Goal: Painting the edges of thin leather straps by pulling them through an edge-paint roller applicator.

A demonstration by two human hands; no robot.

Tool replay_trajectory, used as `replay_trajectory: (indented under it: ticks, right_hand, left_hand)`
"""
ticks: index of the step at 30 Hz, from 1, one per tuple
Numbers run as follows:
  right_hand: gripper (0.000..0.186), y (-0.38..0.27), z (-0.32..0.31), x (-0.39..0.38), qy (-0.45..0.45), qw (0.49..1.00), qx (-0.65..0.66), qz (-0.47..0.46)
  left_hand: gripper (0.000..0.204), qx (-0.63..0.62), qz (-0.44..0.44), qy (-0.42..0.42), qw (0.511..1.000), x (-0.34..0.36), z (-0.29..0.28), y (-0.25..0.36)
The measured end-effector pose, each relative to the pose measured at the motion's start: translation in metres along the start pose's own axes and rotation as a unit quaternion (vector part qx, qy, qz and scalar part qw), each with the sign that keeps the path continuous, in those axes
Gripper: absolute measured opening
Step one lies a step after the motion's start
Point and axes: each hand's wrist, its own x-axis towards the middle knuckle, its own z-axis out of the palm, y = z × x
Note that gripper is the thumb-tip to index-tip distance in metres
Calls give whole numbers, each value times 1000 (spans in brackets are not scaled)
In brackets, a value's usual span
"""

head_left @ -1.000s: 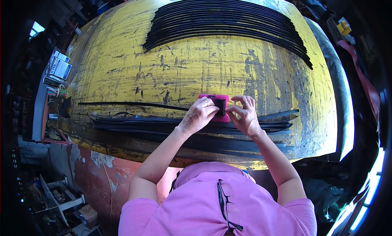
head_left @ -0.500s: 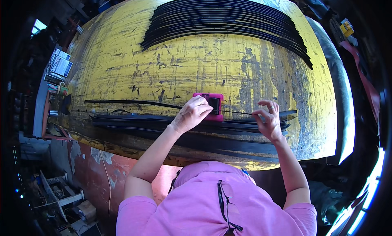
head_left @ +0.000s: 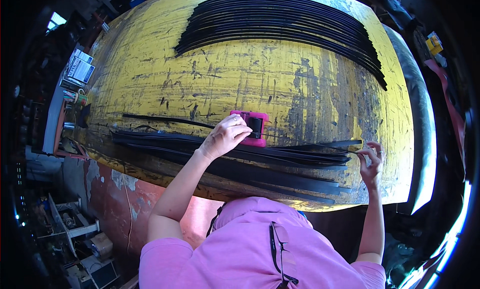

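Note:
A pink device [head_left: 259, 136] with a dark centre sits on the scuffed yellow table. My left hand [head_left: 225, 136] is pinched on a black strip [head_left: 165, 120] at the device's left side; the strip's long tail lies off to the left. Out to the right, my right hand [head_left: 371, 164] grips the thin far length of that strip between finger and thumb, by the table's right part. Just in front of the device lies a loose bundle of flat black strips [head_left: 295, 158], running across most of the table's width.
Many long black strips [head_left: 280, 21] lie side by side in a curved band at the table's back. Papers [head_left: 80, 69], a cup with pens [head_left: 80, 100] and a metal can [head_left: 69, 125] are at the left edge. A grey roll [head_left: 422, 114] runs along the right side.
My right hand has moved far to the right from the pink device, drawing out the strip. My left hand has shifted a little left with the device, staying beside it.

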Motion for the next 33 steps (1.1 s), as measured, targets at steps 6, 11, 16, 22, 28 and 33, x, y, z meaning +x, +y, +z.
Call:
replay_trajectory:
  ticks: [6, 11, 16, 22, 28, 33]
  right_hand:
    - [13, 47, -34, -16, 8, 998, -18, 53]
    - [13, 98, -62, -31, 37, 995, -66, 59]
    - [12, 153, -97, -50, 55, 986, -130, 88]
    - [6, 214, -145, -67, 54, 978, -150, 135]
    - [5, 281, -193, -86, 78, 952, -236, 178]
    - [7, 325, -238, -102, 83, 885, -417, 187]
  left_hand:
    - [7, 16, -9, -10, 1000, 1, 2, 3]
    - [7, 20, -19, -12, 1000, 1, 0, 3]
    - [5, 19, -4, -9, 1000, 1, 1, 4]
    - [6, 25, 1, -9, 1000, 3, 2, 5]
    - [6, 34, -34, -15, 999, 2, 1, 6]
    - [6, 35, -43, -22, 998, 1, 1, 8]
